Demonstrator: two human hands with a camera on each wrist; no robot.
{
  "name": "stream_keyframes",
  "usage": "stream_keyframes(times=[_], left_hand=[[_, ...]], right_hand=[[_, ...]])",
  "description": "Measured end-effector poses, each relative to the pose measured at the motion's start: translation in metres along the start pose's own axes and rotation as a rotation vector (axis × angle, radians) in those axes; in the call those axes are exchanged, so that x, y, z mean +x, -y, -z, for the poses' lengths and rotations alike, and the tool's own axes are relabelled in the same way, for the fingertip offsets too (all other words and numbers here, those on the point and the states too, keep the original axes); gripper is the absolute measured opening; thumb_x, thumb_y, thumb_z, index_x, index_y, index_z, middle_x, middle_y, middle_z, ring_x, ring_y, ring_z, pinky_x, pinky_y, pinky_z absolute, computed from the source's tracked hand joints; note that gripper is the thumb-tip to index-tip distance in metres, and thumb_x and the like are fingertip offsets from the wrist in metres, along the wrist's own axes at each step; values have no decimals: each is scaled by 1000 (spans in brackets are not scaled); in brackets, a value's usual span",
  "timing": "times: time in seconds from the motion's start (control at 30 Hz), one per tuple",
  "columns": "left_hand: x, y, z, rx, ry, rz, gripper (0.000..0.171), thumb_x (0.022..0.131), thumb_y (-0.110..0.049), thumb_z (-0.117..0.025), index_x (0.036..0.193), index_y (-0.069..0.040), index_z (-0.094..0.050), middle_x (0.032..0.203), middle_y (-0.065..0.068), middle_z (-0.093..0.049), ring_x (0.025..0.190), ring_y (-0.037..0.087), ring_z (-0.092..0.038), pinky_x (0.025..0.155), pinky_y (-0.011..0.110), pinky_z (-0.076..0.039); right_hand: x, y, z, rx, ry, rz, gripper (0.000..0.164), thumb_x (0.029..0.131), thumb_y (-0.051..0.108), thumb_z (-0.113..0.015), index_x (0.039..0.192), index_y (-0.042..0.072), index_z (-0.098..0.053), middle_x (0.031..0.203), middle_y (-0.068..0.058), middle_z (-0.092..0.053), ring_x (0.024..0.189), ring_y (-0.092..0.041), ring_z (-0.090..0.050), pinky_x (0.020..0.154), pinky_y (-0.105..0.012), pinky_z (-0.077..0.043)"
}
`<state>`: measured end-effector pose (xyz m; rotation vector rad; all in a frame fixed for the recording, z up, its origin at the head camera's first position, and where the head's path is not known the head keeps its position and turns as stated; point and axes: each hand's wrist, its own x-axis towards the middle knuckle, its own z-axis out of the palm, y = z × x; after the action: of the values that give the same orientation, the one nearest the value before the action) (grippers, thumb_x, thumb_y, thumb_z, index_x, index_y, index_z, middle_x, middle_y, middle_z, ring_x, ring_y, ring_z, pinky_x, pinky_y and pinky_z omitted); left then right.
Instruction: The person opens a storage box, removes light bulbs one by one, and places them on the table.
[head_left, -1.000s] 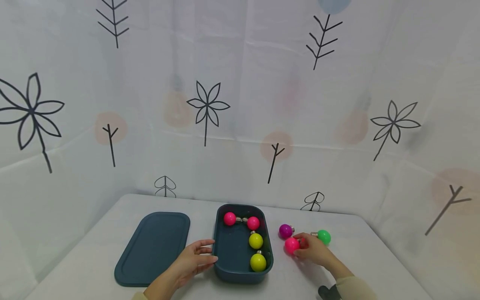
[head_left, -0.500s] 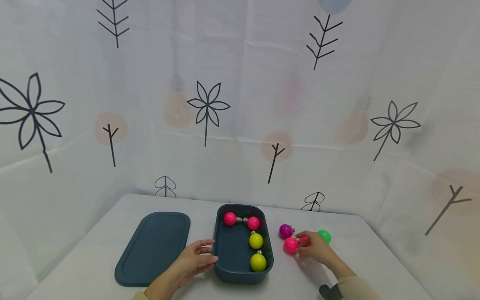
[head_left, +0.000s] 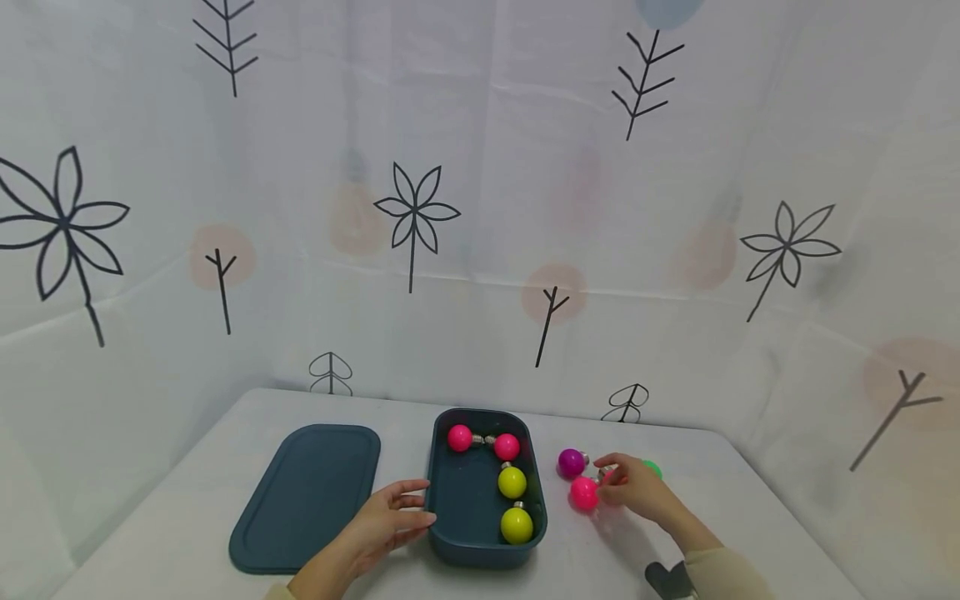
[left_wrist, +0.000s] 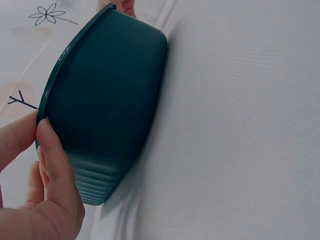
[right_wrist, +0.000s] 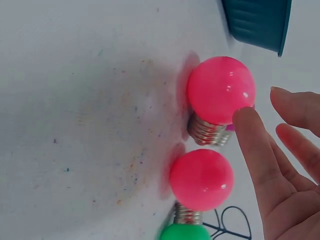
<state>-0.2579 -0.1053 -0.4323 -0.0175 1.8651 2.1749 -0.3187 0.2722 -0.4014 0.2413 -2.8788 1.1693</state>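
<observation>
In the head view my left hand (head_left: 382, 521) rests against the left side of a dark blue-green box (head_left: 465, 552), fingers nearly straight. The left wrist view shows its fingertips at the box rim (left_wrist: 50, 85). My right hand (head_left: 645, 492) hovers right of the box, by a pink light bulb (head_left: 584, 494). In the right wrist view one fingertip meets or overlaps that pink bulb (right_wrist: 220, 90), with the thumb apart. A second pink bulb (right_wrist: 201, 179) lies close by, partly hidden by my fingers in the head view.
Inside the box lie two pink bulbs (head_left: 460, 437) and two yellow bulbs (head_left: 516, 526). A purple bulb (head_left: 571, 463) and a mostly covered green bulb (head_left: 652, 469) lie on the white table. The flat lid (head_left: 306, 496) is at left. A patterned cloth (head_left: 480, 250) hangs behind.
My right hand has shifted slightly right, and its fingers have spread away from the pink bulb. The green bulb is more covered by the hand. My left hand and the box stay put.
</observation>
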Motion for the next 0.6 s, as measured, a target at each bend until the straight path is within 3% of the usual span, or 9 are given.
stream_keyframes(times=[0.6], left_hand=[[2, 2, 1, -6, 2, -6, 59, 81, 0, -69, 132, 6, -41, 108, 15, -50, 85, 19, -56, 80, 35, -52]], right_hand=[[5, 26, -3, -9, 15, 20, 38, 78, 3, -70, 114, 1, -59, 82, -4, -56, 74, -18, -56, 64, -37, -53]])
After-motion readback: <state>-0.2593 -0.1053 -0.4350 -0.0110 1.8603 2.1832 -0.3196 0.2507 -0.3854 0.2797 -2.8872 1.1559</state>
